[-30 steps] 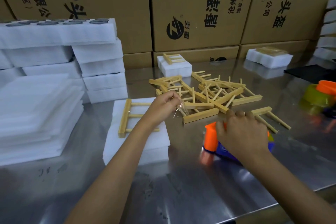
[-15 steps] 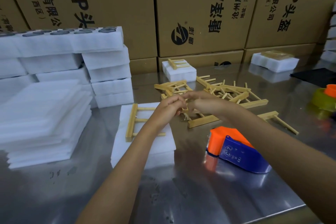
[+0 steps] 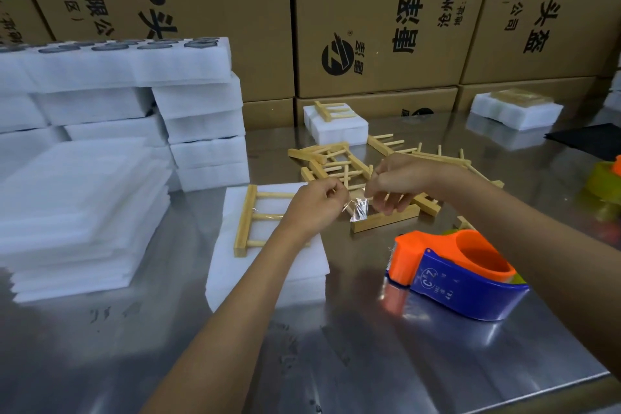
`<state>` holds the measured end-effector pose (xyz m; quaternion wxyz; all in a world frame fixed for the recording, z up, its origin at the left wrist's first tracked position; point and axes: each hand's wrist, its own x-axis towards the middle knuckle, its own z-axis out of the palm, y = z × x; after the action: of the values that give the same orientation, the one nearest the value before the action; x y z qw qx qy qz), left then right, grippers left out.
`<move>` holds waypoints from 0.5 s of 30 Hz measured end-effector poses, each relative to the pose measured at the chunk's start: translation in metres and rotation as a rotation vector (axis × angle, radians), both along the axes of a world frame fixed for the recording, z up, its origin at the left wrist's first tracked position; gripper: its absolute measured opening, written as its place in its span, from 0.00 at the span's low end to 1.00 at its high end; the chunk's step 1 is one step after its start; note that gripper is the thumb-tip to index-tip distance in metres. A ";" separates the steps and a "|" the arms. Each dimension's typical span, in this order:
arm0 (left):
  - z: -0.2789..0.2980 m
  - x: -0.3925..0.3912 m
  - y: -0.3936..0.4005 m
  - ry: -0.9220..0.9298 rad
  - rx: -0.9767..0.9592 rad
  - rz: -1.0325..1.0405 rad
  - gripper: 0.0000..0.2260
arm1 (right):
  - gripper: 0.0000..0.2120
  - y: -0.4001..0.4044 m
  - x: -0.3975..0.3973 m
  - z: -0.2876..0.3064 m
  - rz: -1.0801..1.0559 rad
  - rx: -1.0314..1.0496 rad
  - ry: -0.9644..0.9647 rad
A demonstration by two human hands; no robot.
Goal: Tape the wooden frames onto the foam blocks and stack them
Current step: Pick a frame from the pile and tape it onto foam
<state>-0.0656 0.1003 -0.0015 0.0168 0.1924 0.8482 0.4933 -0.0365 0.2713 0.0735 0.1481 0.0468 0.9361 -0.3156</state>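
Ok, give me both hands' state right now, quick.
Left hand: fingers pinch one end of the clear tape strip.
Right hand: fingers pinch the other end of the same strip.

Behind my steel worktable [image 3: 353,363] runs a wall of brown cardboard cartons [image 3: 376,10] printed with black Chinese characters and a round logo. Far right I see a flat black sheet [image 3: 586,141] lying on the tabletop.

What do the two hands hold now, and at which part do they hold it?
A short piece of clear tape, stretched between both hands. The left hand pinches its left end, the right hand pinches its right end. The dispenser stands free on the table.
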 end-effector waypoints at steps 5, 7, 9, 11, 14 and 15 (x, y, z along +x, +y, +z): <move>-0.004 -0.005 0.004 0.084 -0.138 -0.005 0.15 | 0.07 -0.005 -0.002 -0.002 -0.008 0.091 -0.067; -0.004 -0.008 0.006 0.087 -0.155 -0.011 0.15 | 0.07 -0.007 -0.003 -0.003 -0.027 0.111 -0.057; -0.004 -0.010 0.006 0.090 -0.135 -0.018 0.15 | 0.07 -0.008 -0.005 -0.002 -0.057 0.093 -0.057; -0.003 -0.009 0.004 0.096 -0.135 -0.013 0.15 | 0.08 -0.006 -0.006 0.000 -0.080 0.060 -0.075; 0.000 -0.009 0.001 0.058 -0.034 0.035 0.18 | 0.07 -0.007 -0.006 0.000 -0.094 0.060 -0.105; 0.001 -0.009 -0.001 0.030 0.045 0.056 0.20 | 0.06 -0.009 -0.006 -0.001 -0.090 0.091 -0.103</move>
<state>-0.0747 0.0995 -0.0003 -0.0142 0.1764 0.8420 0.5096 -0.0425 0.2625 0.0722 0.1795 0.1118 0.9375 -0.2765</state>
